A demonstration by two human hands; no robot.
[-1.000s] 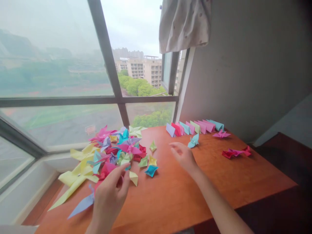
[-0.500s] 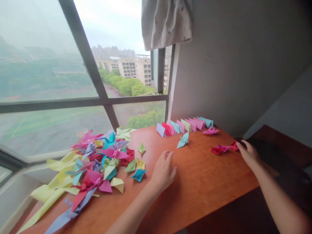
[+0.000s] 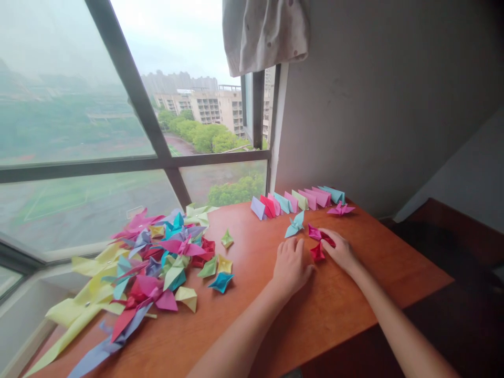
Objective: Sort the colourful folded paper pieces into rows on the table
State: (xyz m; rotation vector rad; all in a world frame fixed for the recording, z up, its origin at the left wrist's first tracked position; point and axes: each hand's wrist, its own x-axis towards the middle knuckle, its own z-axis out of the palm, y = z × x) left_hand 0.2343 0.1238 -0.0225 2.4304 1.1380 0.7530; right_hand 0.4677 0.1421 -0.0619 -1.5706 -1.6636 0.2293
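My right hand (image 3: 339, 251) has its fingers at a small group of folded papers on the wooden table (image 3: 354, 310); it grips a dark red piece (image 3: 327, 239). Touching or close beside that are a magenta piece (image 3: 314, 232) and a red piece (image 3: 317, 252). To their left, my left hand (image 3: 292, 266) rests low over the table, palm down, fingers slightly bent and thumb apart, holding nothing. Just beyond its fingertips sits a light blue folded paper (image 3: 295, 224).
Many colourful folded papers (image 3: 185, 247) lie heaped on the left. Folded paper pieces (image 3: 292, 201) stand in a row at the back, near a pink one (image 3: 340, 209). A window (image 3: 220, 157) and a wall (image 3: 354, 105) border the table.
My right hand has moved left across the table, and the red and magenta papers have shifted left with it. My left hand has moved right, closer to them.
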